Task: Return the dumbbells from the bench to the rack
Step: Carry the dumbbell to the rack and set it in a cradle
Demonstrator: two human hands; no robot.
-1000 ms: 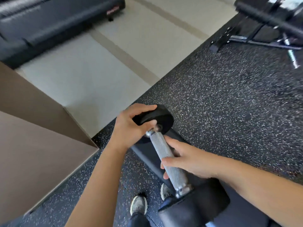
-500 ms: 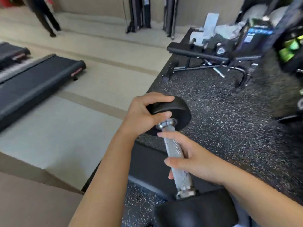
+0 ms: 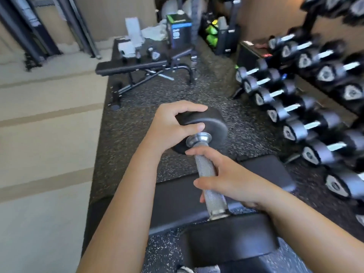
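Knurled steel offers grip on the likely heavy dumbbell (image 3: 205,166): left hand (image 3: 169,131) clasps its far head, right hand (image 3: 236,182) wraps the handle.

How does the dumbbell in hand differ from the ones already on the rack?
The held dumbbell has round, plain black heads; the racked dumbbells show pale badges on their end faces. The held dumbbell is gripped by both hands, the left hand on its far head and the right hand round its handle; the racked dumbbells lie side by side in rows, untouched. Both have dark heads and bare metal handles.
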